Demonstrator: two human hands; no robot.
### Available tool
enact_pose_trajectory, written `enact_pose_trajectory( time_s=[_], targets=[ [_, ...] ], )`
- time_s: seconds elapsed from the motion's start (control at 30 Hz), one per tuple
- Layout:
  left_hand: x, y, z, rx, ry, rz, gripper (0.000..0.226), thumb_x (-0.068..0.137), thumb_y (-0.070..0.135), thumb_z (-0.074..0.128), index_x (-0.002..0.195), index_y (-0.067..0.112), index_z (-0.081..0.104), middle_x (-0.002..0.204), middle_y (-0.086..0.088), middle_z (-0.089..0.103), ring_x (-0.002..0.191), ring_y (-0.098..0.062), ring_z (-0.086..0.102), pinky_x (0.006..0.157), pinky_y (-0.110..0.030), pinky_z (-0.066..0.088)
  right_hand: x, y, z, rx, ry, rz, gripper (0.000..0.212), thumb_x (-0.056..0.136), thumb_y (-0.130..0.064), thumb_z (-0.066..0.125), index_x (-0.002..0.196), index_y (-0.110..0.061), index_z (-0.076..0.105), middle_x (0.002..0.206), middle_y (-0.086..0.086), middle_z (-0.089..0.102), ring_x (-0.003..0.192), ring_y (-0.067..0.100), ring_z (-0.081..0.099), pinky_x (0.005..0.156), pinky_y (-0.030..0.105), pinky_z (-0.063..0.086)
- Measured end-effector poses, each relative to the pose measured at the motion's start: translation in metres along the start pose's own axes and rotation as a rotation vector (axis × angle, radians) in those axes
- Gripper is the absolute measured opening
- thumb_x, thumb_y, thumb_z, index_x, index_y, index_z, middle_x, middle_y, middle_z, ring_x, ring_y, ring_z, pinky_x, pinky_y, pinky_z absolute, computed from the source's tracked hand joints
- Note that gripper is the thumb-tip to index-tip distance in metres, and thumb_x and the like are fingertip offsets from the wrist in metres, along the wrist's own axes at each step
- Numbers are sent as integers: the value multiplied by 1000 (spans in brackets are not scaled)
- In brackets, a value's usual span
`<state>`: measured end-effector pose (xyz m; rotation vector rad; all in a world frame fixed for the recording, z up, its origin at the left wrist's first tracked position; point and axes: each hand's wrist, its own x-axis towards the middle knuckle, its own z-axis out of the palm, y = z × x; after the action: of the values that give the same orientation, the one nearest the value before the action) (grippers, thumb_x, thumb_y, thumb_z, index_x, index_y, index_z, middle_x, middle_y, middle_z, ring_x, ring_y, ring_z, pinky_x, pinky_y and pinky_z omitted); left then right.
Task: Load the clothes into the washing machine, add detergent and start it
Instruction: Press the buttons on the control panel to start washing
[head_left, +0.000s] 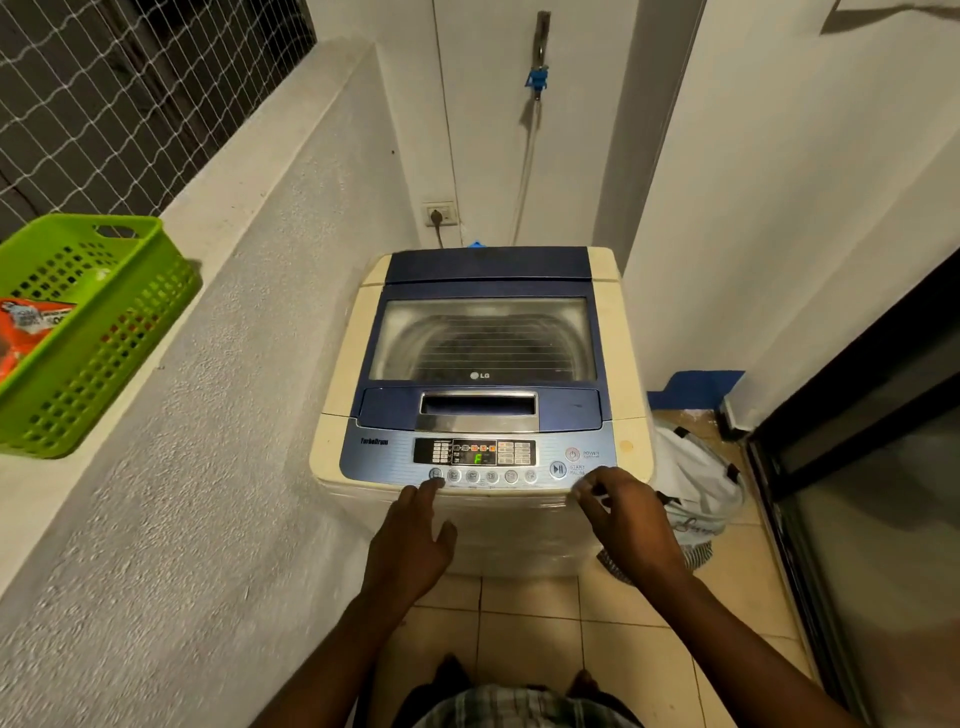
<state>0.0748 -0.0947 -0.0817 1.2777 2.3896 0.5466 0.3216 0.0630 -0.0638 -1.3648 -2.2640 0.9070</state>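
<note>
A cream and blue top-loading washing machine (343, 364) stands in the corner with its lid (483, 338) down; dark clothes show dimly through the lid's window. Its control panel (478, 460) is lit with a green figure on the display. My left hand (415, 540) reaches to the panel's front edge, its index fingertip on the leftmost round button (435, 474). My right hand (626, 512) hovers with curled fingers at the panel's right front corner, just below the start/pause button (558, 470). Neither hand holds anything.
A green plastic basket (78, 374) holding an orange detergent packet (23, 332) sits on the ledge at left. A white laundry bag (696, 483) lies on the tiled floor right of the machine, beside a dark sliding door (857, 467). The wall socket (440, 214) and water hose (527, 166) are behind the machine.
</note>
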Motion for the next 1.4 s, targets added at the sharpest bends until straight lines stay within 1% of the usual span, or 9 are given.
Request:
enact_pose_trajectory(
  time_s=[0.1,0.2,0.3,0.5,0.73,0.9,1.03,1.23,1.4],
  targets=[
    [0,0,0,16,4,5,63,88,43,66,145,36,40,131,4,58,114,-14,59,89,-34,59,-1,-3,0,-2,-23,5,14,98,-37,64,94,-25,71,99,-7,71,91,11,67,82,41,59],
    [2,1,0,28,-1,19,66,86,44,65,146,39,37,129,5,57,112,-14,60,87,-34,60,-4,-6,2,-7,-15,5,21,99,-42,60,96,-26,72,100,-8,72,92,9,67,81,37,59],
    [3,2,0,37,-6,29,67,85,45,63,145,41,35,126,6,58,109,-13,60,85,-34,61,-9,-8,4,-26,-25,-9,18,100,-38,59,98,-26,73,99,-11,71,91,7,66,79,37,60],
    [3,0,2,41,-5,36,67,84,46,63,144,43,33,124,5,57,109,-14,60,84,-34,61,-17,-5,6,-34,-46,6,17,100,-32,61,106,-21,73,105,-5,73,93,9,67,80,36,60],
    [6,-2,3,46,-19,45,69,84,46,63,146,45,32,122,5,57,108,-14,60,81,-34,61,-22,-3,8,-19,-41,24,15,99,-30,64,106,-21,73,105,-5,73,94,11,68,80,37,60],
    [6,-1,4,46,-31,48,73,86,43,66,150,43,30,124,3,57,108,-14,60,83,-33,61,-21,-1,10,-22,-49,27,16,98,-28,65,110,-22,73,108,-6,74,96,9,68,82,36,61],
    [6,0,2,55,-45,44,73,88,43,64,152,42,28,132,4,53,116,-14,59,87,-36,60,-19,-1,13,-11,-44,18,16,97,-27,65,111,-23,73,109,-6,74,95,7,67,81,31,60],
    [8,1,1,78,-48,35,75,89,44,64,154,39,27,134,3,53,116,-14,58,88,-31,59,-16,-2,17,-15,-47,0,20,97,-28,66,116,-24,71,113,-6,73,98,5,66,81,27,58],
    [8,2,3,75,-35,29,75,90,46,63,155,38,25,135,3,53,116,-13,58,87,-29,59,-17,2,19,-11,-36,6,24,97,-29,68,121,-26,70,117,-8,72,100,3,64,82,26,59]
  ],
)
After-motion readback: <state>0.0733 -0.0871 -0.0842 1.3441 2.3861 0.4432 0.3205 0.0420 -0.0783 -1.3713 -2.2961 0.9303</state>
